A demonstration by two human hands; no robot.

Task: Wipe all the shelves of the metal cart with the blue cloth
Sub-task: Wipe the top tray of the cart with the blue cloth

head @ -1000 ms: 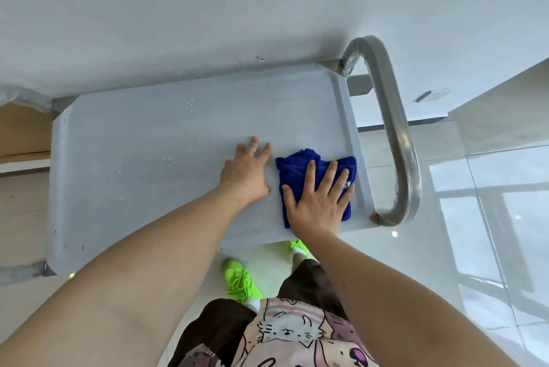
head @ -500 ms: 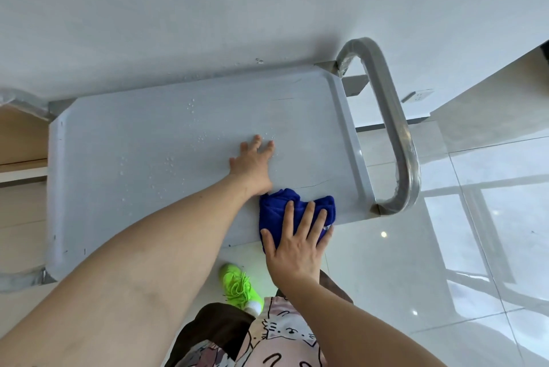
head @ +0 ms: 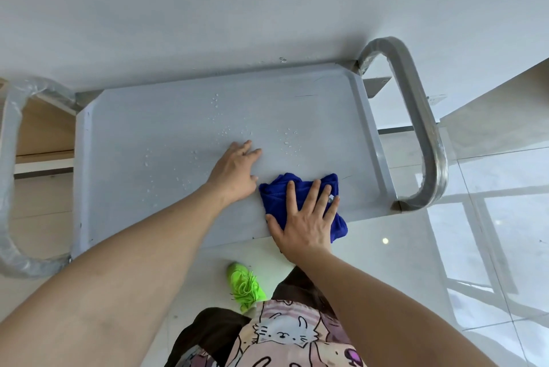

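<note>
The metal cart's top shelf is a flat grey tray seen from above, with water droplets scattered over its middle. A crumpled blue cloth lies at the shelf's near edge, right of centre, partly hanging over it. My right hand presses flat on the cloth with fingers spread. My left hand rests palm down on the bare shelf just left of the cloth, holding nothing. The lower shelves are hidden under the top one.
A curved steel handle sticks out at the cart's right end, and a plastic-wrapped handle at the left end. A white wall runs behind the cart. Glossy floor tiles and my green shoe lie below.
My right hand dragged the cloth from the shelf's right side toward the near edge. The left hand stayed planted on the shelf.
</note>
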